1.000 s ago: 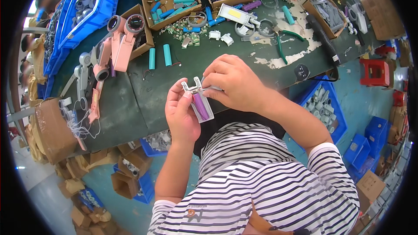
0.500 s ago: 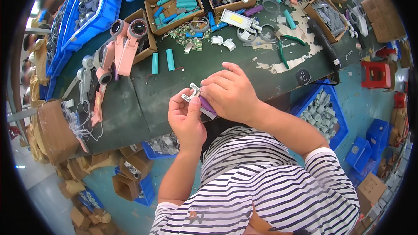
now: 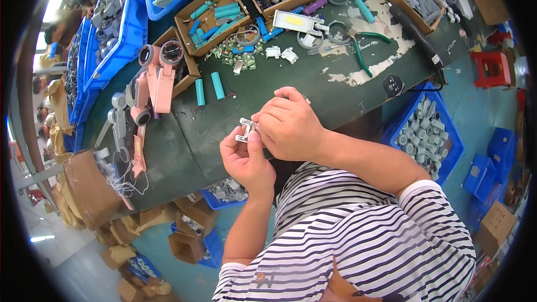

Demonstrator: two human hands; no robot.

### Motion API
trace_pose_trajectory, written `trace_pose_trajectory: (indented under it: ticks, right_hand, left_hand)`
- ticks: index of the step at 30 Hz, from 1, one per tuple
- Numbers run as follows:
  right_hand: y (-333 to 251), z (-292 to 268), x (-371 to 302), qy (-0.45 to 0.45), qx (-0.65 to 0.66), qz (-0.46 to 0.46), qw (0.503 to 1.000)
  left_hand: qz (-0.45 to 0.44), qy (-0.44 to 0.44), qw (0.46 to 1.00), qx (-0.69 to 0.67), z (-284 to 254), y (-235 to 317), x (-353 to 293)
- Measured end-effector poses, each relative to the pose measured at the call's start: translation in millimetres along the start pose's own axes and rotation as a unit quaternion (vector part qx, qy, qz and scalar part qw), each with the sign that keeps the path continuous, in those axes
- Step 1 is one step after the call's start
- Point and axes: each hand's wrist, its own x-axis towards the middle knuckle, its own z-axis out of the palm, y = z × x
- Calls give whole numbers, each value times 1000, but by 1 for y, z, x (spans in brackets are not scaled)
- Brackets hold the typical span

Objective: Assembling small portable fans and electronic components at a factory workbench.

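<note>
Between the thumb and fingers of my left hand (image 3: 244, 159) is a small white plastic part (image 3: 245, 130) with a notched, bracket-like end. My right hand (image 3: 291, 126) is curled closed against its right side, fingertips touching the part. What lies inside the right hand is hidden; only a small pale tip shows past its knuckles. Both hands are above the near edge of the dark green bench (image 3: 224, 113). Beyond them lie two teal battery cells, a standing-looking one (image 3: 199, 92) and a tilted one (image 3: 217, 85).
Pink handheld fans (image 3: 162, 86) lie at the left. Farther back are a box of battery cells (image 3: 193, 45), small circuit boards (image 3: 235, 56), a white housing (image 3: 296, 22) and green-handled pliers (image 3: 361, 59). A blue bin of grey parts (image 3: 456, 151) stands below the bench at right.
The view has shifted, so the bench sits differently in the picture. The purple piece seen between my hands is now hidden. My right hand has closed farther over the white part.
</note>
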Motion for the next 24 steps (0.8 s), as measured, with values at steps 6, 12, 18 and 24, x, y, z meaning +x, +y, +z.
trace_pose_trajectory:
  ticks: [6, 12, 18, 24]
  right_hand:
    - [5, 4, -4, 20, -11, -7, 1000]
    - [10, -3, 3, -8, -7, 8, 1000]
    - [22, -11, 0, -4, 72, 80, 994]
    - [29, -24, 0, -32, 222, 178, 958]
  left_hand:
    - [46, -8, 998, 47, -1, -7, 0]
    - [73, -7, 996, 47, -5, -11, -3]
    - [-103, 0, 991, -84, -6, 1, 20]
    - [-75, -110, 984, 116, -14, -5, 44]
